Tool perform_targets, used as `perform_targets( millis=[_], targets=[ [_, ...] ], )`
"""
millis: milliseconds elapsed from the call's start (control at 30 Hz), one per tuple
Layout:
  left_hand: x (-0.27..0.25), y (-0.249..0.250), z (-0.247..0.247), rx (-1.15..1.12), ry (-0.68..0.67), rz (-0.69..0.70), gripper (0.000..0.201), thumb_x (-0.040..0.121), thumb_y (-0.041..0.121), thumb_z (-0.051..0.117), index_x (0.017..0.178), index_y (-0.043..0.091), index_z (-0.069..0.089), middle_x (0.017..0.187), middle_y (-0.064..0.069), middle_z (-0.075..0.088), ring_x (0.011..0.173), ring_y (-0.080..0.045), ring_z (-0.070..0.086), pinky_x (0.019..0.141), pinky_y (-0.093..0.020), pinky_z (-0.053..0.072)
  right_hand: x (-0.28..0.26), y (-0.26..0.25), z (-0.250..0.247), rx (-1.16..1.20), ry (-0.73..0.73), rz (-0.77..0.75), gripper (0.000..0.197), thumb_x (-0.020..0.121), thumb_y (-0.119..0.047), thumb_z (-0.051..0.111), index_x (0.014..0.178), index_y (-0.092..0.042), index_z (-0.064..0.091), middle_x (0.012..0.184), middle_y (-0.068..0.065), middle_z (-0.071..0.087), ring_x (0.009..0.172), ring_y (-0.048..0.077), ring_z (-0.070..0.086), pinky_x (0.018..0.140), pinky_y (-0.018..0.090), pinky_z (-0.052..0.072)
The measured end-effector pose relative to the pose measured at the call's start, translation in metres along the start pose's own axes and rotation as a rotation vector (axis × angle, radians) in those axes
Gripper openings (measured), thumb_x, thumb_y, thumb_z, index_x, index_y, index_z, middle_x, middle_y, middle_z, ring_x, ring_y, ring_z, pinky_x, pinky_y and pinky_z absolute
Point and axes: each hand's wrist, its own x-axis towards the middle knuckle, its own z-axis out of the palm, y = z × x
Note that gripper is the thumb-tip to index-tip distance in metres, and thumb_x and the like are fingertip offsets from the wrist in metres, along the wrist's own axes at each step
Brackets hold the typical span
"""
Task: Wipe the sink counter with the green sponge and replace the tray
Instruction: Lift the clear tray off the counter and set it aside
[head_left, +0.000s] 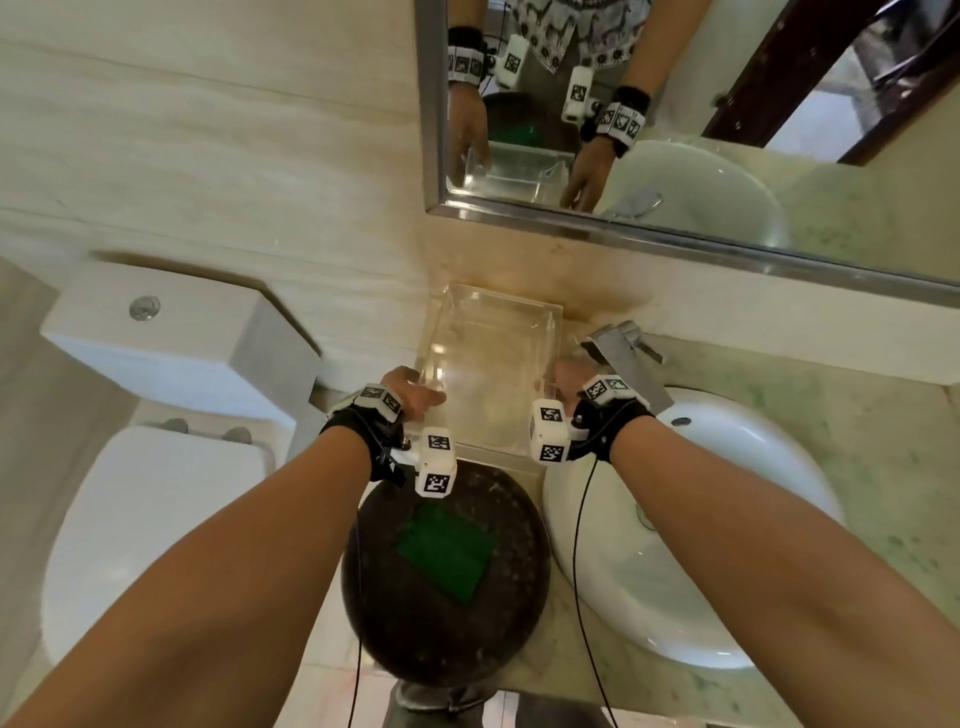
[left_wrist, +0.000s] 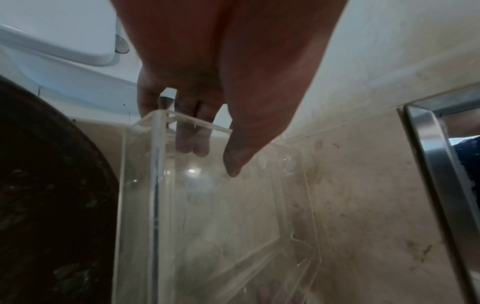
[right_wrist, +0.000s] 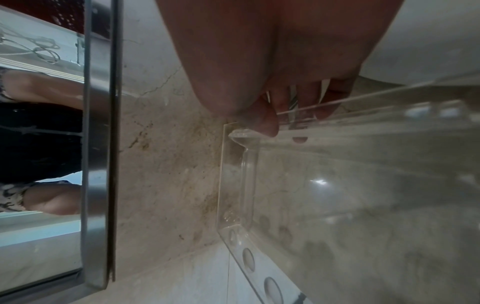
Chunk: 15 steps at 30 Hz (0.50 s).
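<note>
At surface corner: both hands (head_left: 413, 392) (head_left: 569, 382) pinching clear acrylic tray (head_left: 488, 374) walls; green sponge (head_left: 444, 551) lying idle; next: seating tray flat, releasing.

I see a clear tray (head_left: 491, 374) on a beige, brown-stained tabletop (head_left: 597, 291), a green sponge (head_left: 445, 551) on a dark speckled bowl (head_left: 395, 613), a white sink (head_left: 727, 519), and black-and-white checked wrist markers (head_left: 435, 482).

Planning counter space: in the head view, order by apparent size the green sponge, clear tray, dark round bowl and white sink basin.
1. white sink basin
2. dark round bowl
3. clear tray
4. green sponge

Wide-angle distortion makes basin-versus-bowl unsure.
</note>
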Motion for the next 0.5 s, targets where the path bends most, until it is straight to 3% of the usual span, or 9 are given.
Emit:
perform_targets(
  millis=[67,133,167,200,233,300,400,500],
  targets=[
    [0.005,-0.003,0.005,0.001,0.014,0.005,0.059,0.082,0.024,0.075,0.132,0.016,0.046,0.121,-0.015,0.063,0.103,-0.031,0.066,0.087,-0.050,0.054,-0.014,-0.009,-0.002,-0.040,0.026,-0.006,0.025,0.095,-0.016,0.040,0.089,-0.008,0.063,0.084,0.010,0.061,0.071,0.024,0.056,0.071,0.033,0.046],
    [0.007,-0.006,0.010,0.004,0.024,0.010,0.057,0.082,0.024,0.075,0.131,0.017,0.047,0.119,-0.015,0.062,0.102,-0.032,0.065,0.080,-0.046,0.055,-0.014,-0.005,-0.003,0.049,-0.011,-0.008,0.029,0.100,-0.015,0.037,0.112,-0.001,0.058,0.095,0.007,0.053,0.082,0.022,0.053,0.085,0.036,0.050],
    [0.008,-0.007,0.010,0.000,0.029,0.012,0.055,0.082,0.024,0.075,0.129,0.018,0.047,0.119,-0.015,0.062,0.101,-0.033,0.065,0.074,-0.044,0.055,-0.016,-0.004,-0.003,0.085,-0.011,-0.033,0.027,0.101,-0.014,0.035,0.109,-0.002,0.057,0.096,0.007,0.050,0.085,0.022,0.051,0.095,0.039,0.049],
    [0.009,-0.008,0.011,0.001,0.031,0.015,0.054,0.082,0.024,0.075,0.128,0.019,0.047,0.119,-0.015,0.061,0.100,-0.033,0.065,0.067,-0.041,0.055,-0.013,-0.003,-0.003,0.086,-0.008,-0.038,0.023,0.100,-0.013,0.035,0.099,-0.006,0.057,0.092,0.007,0.051,0.083,0.022,0.052,0.096,0.041,0.049],
    [0.010,-0.009,0.012,0.004,0.030,0.021,0.053,0.082,0.025,0.075,0.128,0.020,0.047,0.119,-0.016,0.061,0.100,-0.034,0.065,0.061,-0.038,0.053,-0.009,-0.002,-0.001,0.104,0.011,-0.033,0.022,0.100,-0.012,0.036,0.095,-0.008,0.057,0.087,0.006,0.052,0.078,0.021,0.053,0.089,0.040,0.052],
    [0.013,-0.011,0.012,0.012,0.019,0.035,0.054,0.083,0.026,0.074,0.129,0.021,0.046,0.119,-0.017,0.060,0.100,-0.035,0.065,0.056,-0.036,0.053,0.004,0.002,0.001,0.157,-0.003,-0.006,0.023,0.098,-0.008,0.039,0.115,-0.004,0.055,0.080,-0.001,0.050,0.068,0.016,0.051,0.066,0.029,0.049],
    [0.015,-0.013,0.012,0.016,0.024,0.062,0.057,0.083,0.027,0.074,0.133,0.021,0.045,0.121,-0.017,0.059,0.100,-0.035,0.065,0.067,-0.044,0.057,0.005,0.004,0.002,0.188,-0.047,-0.010,0.047,0.096,-0.005,0.041,0.143,-0.007,0.034,0.086,-0.006,0.044,0.072,0.012,0.047,0.067,0.026,0.045],
    [0.014,-0.016,0.013,0.059,0.018,0.105,0.061,0.085,0.032,0.070,0.138,0.020,0.042,0.128,-0.015,0.057,0.106,-0.034,0.063,0.083,-0.046,0.056,-0.001,0.002,0.003,0.045,-0.026,0.007,0.046,0.097,-0.011,0.042,0.142,-0.006,0.036,0.124,0.013,0.051,0.103,0.026,0.054,0.070,0.025,0.047]
  ],
)
